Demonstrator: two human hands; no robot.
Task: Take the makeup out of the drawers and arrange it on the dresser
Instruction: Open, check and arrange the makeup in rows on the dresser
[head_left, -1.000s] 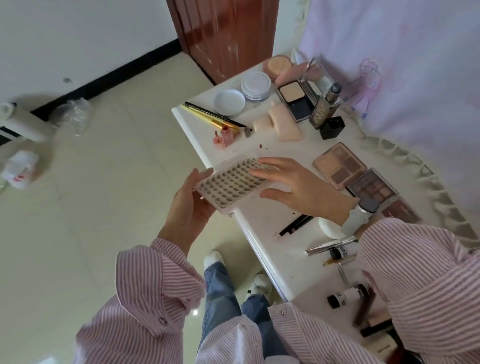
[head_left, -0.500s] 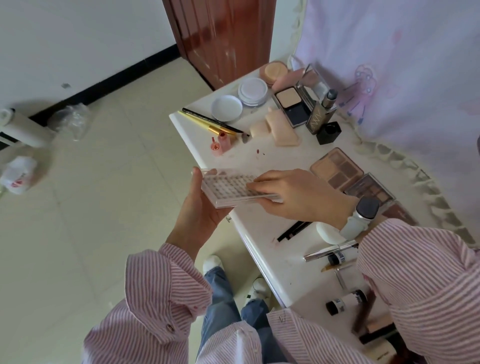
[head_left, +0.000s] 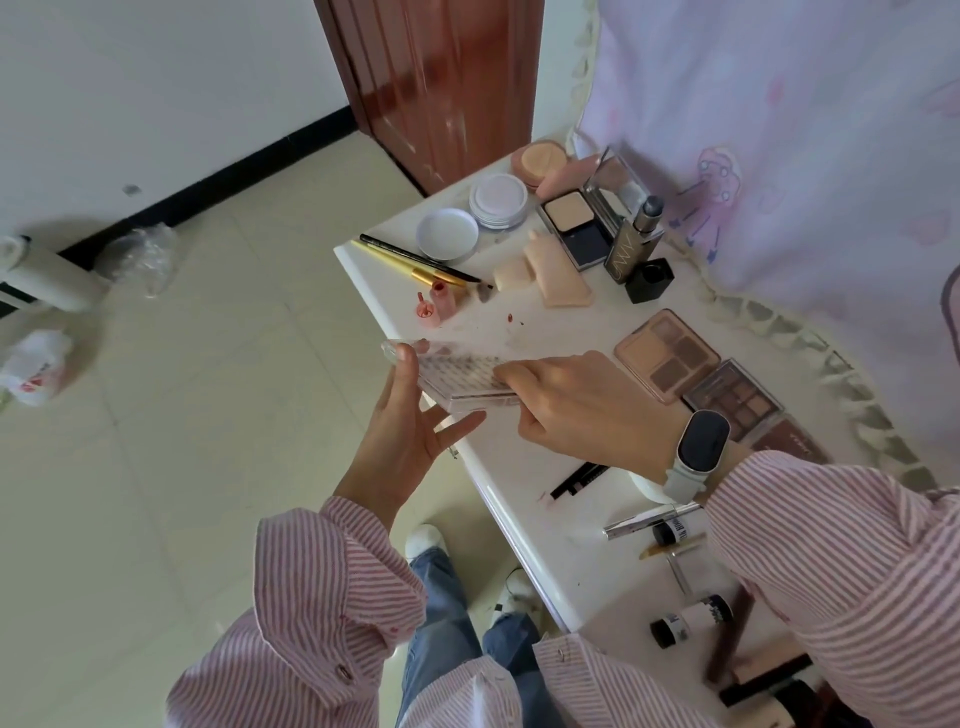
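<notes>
A clear plastic case of false lashes (head_left: 451, 375) is held over the left edge of the white dresser (head_left: 524, 467), nearly flat. My left hand (head_left: 405, 441) supports it from below, thumb up on its left end. My right hand (head_left: 576, 410) pinches its right end, fingers curled over the lid. On the dresser lie brown eyeshadow palettes (head_left: 667, 356) (head_left: 735, 400), an open powder compact (head_left: 576, 228), a foundation bottle (head_left: 631, 244), round white jars (head_left: 448, 235) (head_left: 498, 200), brushes (head_left: 410, 260) and a pink bottle (head_left: 441, 301).
A black pencil (head_left: 579, 478), a silver tube (head_left: 649, 519) and small bottles (head_left: 691, 618) lie near the front of the dresser. A lace-edged pink cloth (head_left: 779, 130) hangs at the back. A brown door (head_left: 441, 78) stands beyond. Plastic bags (head_left: 137, 254) lie on the tiled floor.
The lash case has tipped from facing me to lying nearly flat and shifted slightly toward the dresser. My right hand has closed over its right end.
</notes>
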